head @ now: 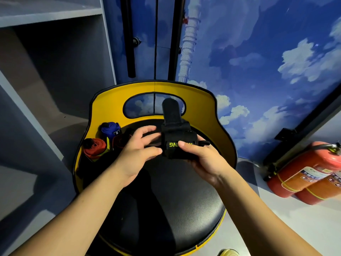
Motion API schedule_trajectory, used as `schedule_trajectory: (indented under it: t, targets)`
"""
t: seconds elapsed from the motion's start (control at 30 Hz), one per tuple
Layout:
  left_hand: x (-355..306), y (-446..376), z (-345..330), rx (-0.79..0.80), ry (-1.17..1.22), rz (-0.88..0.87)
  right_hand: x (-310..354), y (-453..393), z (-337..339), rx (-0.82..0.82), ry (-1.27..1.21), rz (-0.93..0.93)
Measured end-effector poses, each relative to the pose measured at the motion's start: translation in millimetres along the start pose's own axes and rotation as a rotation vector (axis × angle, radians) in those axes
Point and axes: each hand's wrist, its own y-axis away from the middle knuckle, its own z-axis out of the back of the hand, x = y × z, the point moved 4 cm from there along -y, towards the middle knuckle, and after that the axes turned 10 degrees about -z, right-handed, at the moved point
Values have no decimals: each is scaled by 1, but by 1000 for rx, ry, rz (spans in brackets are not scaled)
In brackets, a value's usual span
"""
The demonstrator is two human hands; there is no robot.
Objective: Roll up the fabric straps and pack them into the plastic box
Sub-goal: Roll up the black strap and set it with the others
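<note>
Both hands hold a black fabric strap [176,143] above a yellow-backed chair [217,119]. The left hand [136,154] pinches its left edge; the right hand [204,159] grips its underside, thumb on the yellow lettering. Rolled blue strap [110,128] and orange strap [94,147] lie on the seat.

Black padded chair seat [166,209] with yellow back [217,115]. Lying at its rear left: a rolled blue strap [110,128], a rolled red strap [94,147], one darker roll [120,140] beside them.

Rolled straps [103,140] lie on the chair [166,209], fire extinguishers [302,174] to its right.
</note>
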Motion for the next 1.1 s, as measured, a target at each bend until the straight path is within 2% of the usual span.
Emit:
schedule_trajectory:
  t: [0.07,0.2,0.3,0.53,0.6,0.7,0.9,1.1]
  targets:
    - [0,0,-2,9,78,53,-3,-1,0,2,6,13]
    - [-1,3,-6,103,-32,73,-10,-2,-5,27,85,23]
    - [6,5,-7,147,-17,109,-12,-2,-3,-43,189,37]
    - [15,6,-3,130,81,175,-16,-2,-1,-69,272,-49]
    - [17,5,-1,93,90,188,-9,-1,-1,-137,288,-41]
    - [21,4,0,72,35,208,8,0,0,-230,292,55]
    - [29,9,-3,109,-66,243,29,0,5,-384,536,320]
    - [31,9,-2,104,-76,240,28,-2,4,-361,683,368]
